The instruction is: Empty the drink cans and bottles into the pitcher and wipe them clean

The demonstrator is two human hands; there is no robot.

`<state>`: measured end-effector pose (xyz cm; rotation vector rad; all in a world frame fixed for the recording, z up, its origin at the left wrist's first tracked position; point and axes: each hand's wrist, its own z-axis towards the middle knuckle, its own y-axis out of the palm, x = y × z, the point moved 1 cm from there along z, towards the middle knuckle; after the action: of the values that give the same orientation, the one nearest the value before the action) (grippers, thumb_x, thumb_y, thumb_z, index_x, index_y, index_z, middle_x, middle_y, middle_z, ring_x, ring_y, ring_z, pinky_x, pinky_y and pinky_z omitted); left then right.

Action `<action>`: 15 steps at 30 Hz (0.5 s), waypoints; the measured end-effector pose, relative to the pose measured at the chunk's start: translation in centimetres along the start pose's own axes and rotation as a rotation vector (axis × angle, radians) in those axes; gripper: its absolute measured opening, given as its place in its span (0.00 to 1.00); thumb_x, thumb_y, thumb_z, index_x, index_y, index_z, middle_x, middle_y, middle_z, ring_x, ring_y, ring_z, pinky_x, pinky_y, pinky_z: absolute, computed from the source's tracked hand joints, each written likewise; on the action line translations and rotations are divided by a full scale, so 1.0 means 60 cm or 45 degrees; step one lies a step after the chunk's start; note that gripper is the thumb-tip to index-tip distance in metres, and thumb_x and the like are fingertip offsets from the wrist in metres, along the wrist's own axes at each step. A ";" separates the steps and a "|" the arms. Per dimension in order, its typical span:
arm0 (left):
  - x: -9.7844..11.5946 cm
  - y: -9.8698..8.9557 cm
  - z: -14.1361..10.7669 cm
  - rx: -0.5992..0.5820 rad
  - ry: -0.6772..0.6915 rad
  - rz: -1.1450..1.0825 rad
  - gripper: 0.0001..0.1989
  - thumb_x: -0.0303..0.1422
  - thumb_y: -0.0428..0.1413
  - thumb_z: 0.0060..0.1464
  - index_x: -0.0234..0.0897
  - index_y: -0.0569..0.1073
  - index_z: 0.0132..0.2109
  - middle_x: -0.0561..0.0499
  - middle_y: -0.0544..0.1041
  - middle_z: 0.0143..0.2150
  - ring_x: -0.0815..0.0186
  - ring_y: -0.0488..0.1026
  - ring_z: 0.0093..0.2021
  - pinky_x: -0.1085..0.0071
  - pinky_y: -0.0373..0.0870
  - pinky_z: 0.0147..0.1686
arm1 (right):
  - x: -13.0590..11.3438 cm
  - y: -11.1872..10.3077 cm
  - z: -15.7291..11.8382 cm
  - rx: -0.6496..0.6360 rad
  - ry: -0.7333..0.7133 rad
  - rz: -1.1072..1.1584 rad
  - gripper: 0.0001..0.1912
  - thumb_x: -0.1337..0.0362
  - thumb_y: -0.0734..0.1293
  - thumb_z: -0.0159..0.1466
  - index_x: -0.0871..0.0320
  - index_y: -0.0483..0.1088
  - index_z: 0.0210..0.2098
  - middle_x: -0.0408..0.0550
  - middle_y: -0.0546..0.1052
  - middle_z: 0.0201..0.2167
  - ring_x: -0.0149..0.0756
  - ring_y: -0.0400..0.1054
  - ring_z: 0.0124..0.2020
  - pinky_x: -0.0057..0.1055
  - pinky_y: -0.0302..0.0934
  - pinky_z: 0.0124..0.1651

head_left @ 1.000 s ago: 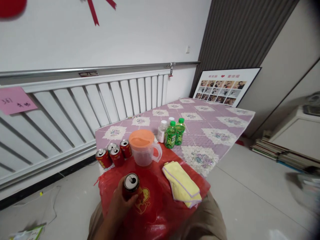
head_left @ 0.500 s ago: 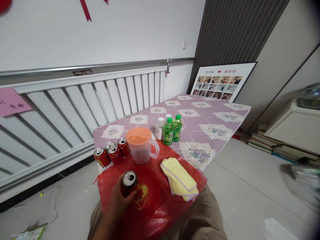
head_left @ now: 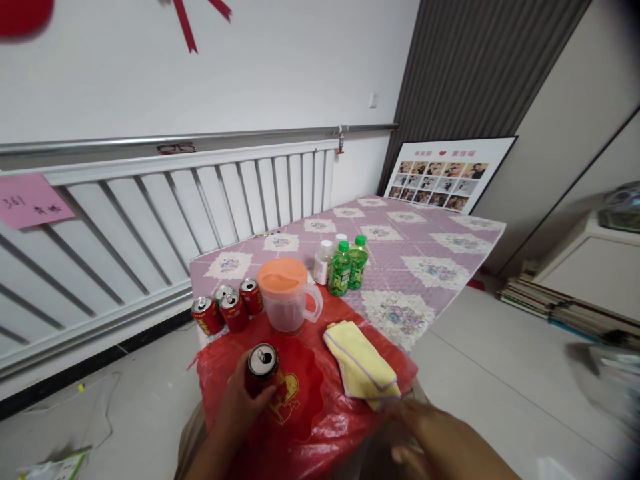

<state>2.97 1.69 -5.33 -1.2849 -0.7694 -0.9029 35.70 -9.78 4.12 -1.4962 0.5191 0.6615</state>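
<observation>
My left hand (head_left: 241, 404) is closed around an upright dark red drink can (head_left: 263, 365) with its top opened. The can is over a red scalloped tray (head_left: 306, 408) with a gold heart print. My right hand (head_left: 425, 430) is at the near right, close to the lower corner of a folded yellow cloth (head_left: 361, 363). Motion smears its fingers, so I cannot tell whether they touch the cloth. Behind the can stands a clear plastic pitcher (head_left: 285, 312) with an orange lid (head_left: 283, 275).
Several red cans (head_left: 234, 312) stand left of the pitcher. Green-capped bottles (head_left: 340, 272) and white-capped bottles (head_left: 323, 263) are behind it. Red plastic sheeting (head_left: 345, 420) covers the near end of the table (head_left: 380, 267). A white radiator (head_left: 190, 213) runs along the wall.
My right hand has come into view from the lower right, close to the cloth. My left hand still holds the can. The view has shifted slightly.
</observation>
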 end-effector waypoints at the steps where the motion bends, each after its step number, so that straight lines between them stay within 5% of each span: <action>1: -0.002 0.001 0.000 0.012 0.003 0.004 0.32 0.34 0.64 0.42 0.40 0.67 0.56 0.46 0.80 0.51 0.49 0.75 0.55 0.52 0.73 0.54 | 0.002 -0.003 0.012 -0.074 0.044 -0.041 0.12 0.57 0.72 0.52 0.42 0.79 0.38 0.47 0.83 0.41 0.51 0.77 0.42 0.42 0.71 0.46; 3: -0.005 0.002 0.001 0.023 0.007 0.003 0.33 0.34 0.64 0.41 0.39 0.67 0.57 0.45 0.80 0.51 0.49 0.75 0.55 0.53 0.73 0.54 | 0.005 -0.006 0.030 -0.066 0.100 -0.081 0.10 0.52 0.68 0.56 0.43 0.78 0.36 0.48 0.83 0.39 0.49 0.78 0.39 0.41 0.71 0.41; 7: -0.002 0.002 0.001 0.018 0.023 0.002 0.33 0.32 0.63 0.42 0.38 0.66 0.57 0.44 0.78 0.54 0.50 0.74 0.57 0.52 0.70 0.57 | 0.013 0.008 0.067 0.303 -0.015 -0.152 0.17 0.49 0.65 0.59 0.48 0.76 0.42 0.51 0.82 0.42 0.50 0.76 0.43 0.45 0.69 0.47; 11: 0.009 -0.002 0.001 -0.006 0.015 0.019 0.32 0.34 0.63 0.43 0.38 0.66 0.57 0.43 0.78 0.55 0.49 0.74 0.57 0.52 0.70 0.57 | 0.022 0.051 0.131 0.361 -0.073 -0.295 0.21 0.55 0.64 0.61 0.53 0.72 0.52 0.56 0.78 0.51 0.49 0.72 0.51 0.45 0.65 0.54; 15: 0.013 -0.003 0.001 -0.013 0.033 0.017 0.32 0.33 0.63 0.43 0.40 0.67 0.57 0.46 0.79 0.54 0.50 0.74 0.57 0.54 0.72 0.56 | 0.034 0.101 0.184 0.317 0.133 -0.546 0.30 0.59 0.65 0.61 0.56 0.63 0.62 0.60 0.69 0.61 0.57 0.60 0.62 0.53 0.61 0.57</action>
<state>3.16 1.66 -4.56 -1.2836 -0.7364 -0.9121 32.08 1.16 -1.43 -1.3516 0.3289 0.1771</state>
